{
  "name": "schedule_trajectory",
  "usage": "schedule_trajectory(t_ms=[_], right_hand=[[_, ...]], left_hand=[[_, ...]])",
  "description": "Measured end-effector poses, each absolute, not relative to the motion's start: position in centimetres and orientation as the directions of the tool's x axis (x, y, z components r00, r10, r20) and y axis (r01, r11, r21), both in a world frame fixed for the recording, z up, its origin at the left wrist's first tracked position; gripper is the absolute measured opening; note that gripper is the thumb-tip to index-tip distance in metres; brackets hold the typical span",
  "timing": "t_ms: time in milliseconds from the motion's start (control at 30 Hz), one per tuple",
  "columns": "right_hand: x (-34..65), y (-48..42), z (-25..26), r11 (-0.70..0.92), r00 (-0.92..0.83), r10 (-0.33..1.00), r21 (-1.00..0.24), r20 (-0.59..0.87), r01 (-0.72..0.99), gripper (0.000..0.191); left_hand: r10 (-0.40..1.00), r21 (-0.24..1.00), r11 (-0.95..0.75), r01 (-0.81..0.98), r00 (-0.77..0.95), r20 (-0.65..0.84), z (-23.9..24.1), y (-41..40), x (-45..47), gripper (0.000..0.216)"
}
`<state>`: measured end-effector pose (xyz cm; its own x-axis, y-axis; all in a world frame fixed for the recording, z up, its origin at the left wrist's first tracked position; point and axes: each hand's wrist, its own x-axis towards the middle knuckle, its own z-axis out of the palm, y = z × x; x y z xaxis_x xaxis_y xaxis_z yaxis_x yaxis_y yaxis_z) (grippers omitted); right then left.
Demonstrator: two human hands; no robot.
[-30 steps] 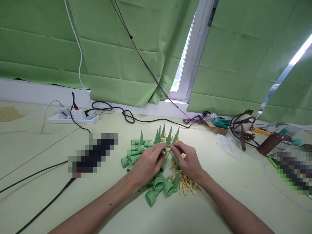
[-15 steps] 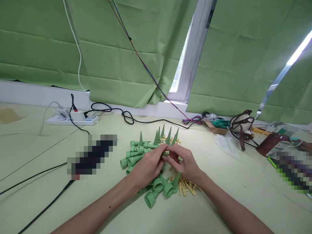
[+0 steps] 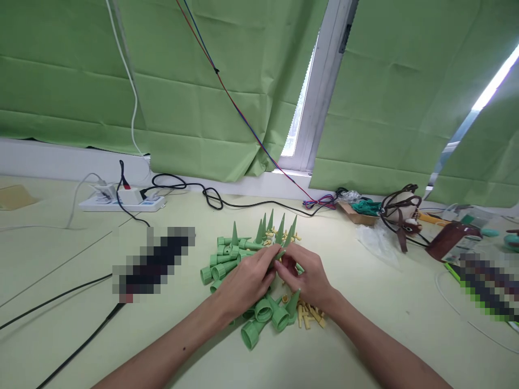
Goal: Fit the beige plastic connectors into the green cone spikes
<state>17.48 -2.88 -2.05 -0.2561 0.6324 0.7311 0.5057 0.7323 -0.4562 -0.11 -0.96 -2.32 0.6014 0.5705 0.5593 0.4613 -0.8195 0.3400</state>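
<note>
My left hand [image 3: 252, 274] is closed around a green plastic watering spike [image 3: 278, 256], mostly covered by the fingers. Curled in against it, my right hand [image 3: 307, 274] pinches at the near side of this piece; whatever sits between its fingertips is hidden. Green spikes with wide ribbed sockets [image 3: 224, 269] lie piled beside and beneath my left hand. Beyond both hands, several green pointed tips [image 3: 259, 231] stand upright. Small yellow plastic fittings [image 3: 310, 315] are heaped below my right wrist, and more yellow pieces [image 3: 298, 236] lie behind the hands.
A white power strip [image 3: 121, 203] with plugs and black cable [image 3: 251, 203] runs along the back. At left lies a blurred dark object [image 3: 156, 265]. To the right are a cardboard box [image 3: 357, 214], a clear plastic bag [image 3: 377, 240] and a dark red bottle [image 3: 452, 241].
My right fingers have shifted and curled tighter against the green spike, while my left hand keeps its hold. Another person's hand at the far right edge has gone out of view.
</note>
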Motion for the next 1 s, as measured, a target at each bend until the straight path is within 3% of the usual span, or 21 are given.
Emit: schedule_trajectory(t_ms=[267, 600, 1000], right_hand=[[18.2, -2.5, -1.4, 0.666, -0.055, 0.614, -0.479, 0.788, 0.571, 0.016], [20.7, -1.5, 0.3, 0.532, 0.247, 0.518, -0.534, 0.819, 0.657, 0.014], [22.8, 1.8, 0.6, 0.264, 0.097, 0.824, -0.529, 0.558, 0.806, 0.013]], left_hand=[[0.511, 0.232, -0.831, 0.506, 0.53, 0.677, -1.3, -1.2, 0.0, 0.025], [0.568, 0.298, -0.794, 0.529, 0.473, 0.674, -1.7, -1.1, 0.0, 0.012], [0.585, 0.319, -0.784, 0.533, 0.462, 0.666, -1.7, -0.9, 0.1, 0.012]])
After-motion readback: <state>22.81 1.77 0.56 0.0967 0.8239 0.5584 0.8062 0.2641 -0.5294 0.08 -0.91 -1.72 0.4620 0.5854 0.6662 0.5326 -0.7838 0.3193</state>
